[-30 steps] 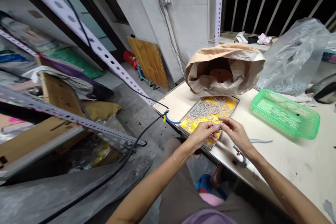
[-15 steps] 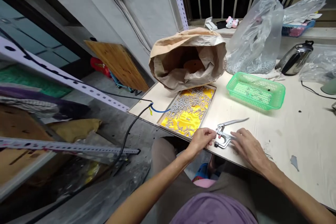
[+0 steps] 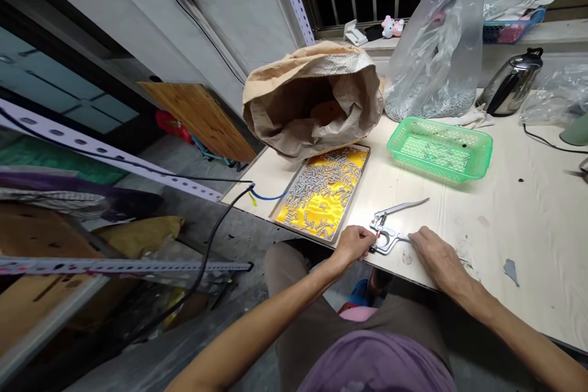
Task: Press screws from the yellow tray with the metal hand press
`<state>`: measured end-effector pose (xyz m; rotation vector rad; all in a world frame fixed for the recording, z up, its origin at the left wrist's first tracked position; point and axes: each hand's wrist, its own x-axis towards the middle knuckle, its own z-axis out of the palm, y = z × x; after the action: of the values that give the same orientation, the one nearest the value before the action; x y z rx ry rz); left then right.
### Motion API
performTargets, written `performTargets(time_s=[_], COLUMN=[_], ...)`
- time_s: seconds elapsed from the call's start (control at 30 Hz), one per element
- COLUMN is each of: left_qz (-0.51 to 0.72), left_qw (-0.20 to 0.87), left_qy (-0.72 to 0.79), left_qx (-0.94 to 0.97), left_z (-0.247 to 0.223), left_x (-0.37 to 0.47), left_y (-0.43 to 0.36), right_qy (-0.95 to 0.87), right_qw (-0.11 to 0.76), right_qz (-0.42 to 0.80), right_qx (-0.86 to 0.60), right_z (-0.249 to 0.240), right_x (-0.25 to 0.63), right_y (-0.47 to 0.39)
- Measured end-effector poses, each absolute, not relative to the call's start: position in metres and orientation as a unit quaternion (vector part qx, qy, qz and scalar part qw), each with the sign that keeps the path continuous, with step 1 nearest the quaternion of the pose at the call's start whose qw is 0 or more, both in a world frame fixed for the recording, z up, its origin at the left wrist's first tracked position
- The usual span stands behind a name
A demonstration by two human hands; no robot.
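Observation:
A pair of silver snap-fastener pliers [image 3: 388, 240] lies near the table's front edge, its handles spread and pointing right. My left hand [image 3: 354, 245] is at the jaw end, thumb and fingertips pinched beside a small red part. What those fingers hold is too small to make out. On the other side, my right hand [image 3: 436, 255] has its fingers closed on the end of the lower handle. Left of the pliers, a shallow tray [image 3: 353, 194] with a yellow lining holds many small metal pieces.
An open paper sack [image 3: 271, 128] lies behind the tray. A green plastic basket [image 3: 482, 159] contains some metal pieces. Farther back stand a clear plastic bag [image 3: 432, 55] of metal pieces and a steel kettle [image 3: 509, 86]. A black cable [image 3: 214, 239] hangs off the table's left corner.
My right hand has gone from loosely spread fingers beside the pliers to gripping the lower handle's end. My left hand stays at the jaws. The view has shifted slightly.

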<state>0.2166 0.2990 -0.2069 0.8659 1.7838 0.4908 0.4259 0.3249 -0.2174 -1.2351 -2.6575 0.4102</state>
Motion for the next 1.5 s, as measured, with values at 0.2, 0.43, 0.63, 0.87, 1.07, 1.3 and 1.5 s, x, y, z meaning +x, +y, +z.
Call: performTargets(time_s=[0.2, 0.43, 0.63, 0.87, 1.07, 1.3, 1.5], left_qz=[0.148, 0.109, 0.106, 0.097, 0.099, 0.12, 0.08], left_qw=[0.549, 0.569, 0.56, 0.55, 0.555, 0.547, 0.494], left_qy=[0.744, 0.735, 0.743, 0.75, 0.746, 0.755, 0.764], left_qx=[0.352, 0.352, 0.352, 0.354, 0.354, 0.341, 0.407], left_z=[-0.208, -0.208, -0.206, -0.205, -0.204, -0.199, -0.196], left_x=[0.213, 0.211, 0.213, 0.213, 0.215, 0.221, 0.218], left_y=[0.304, 0.304, 0.3, 0.299, 0.296, 0.294, 0.284], right_qy=[-0.895, -0.909, -0.934, -0.945, -0.945, -0.943, -0.939], right_qw=[0.096, 0.075, 0.038, 0.019, -0.022, -0.029, -0.064], right_qz=[0.141, 0.141, 0.072, 0.069, 0.119, 0.096, 0.104], right_qx=[-0.411, -0.385, -0.348, -0.319, -0.303, -0.317, -0.322], right_z=[-0.217, -0.214, -0.223, -0.231, -0.228, -0.208, -0.196], right_x=[0.426, 0.429, 0.438, 0.438, 0.434, 0.427, 0.424], right_y=[0.323, 0.333, 0.373, 0.391, 0.405, 0.396, 0.388])
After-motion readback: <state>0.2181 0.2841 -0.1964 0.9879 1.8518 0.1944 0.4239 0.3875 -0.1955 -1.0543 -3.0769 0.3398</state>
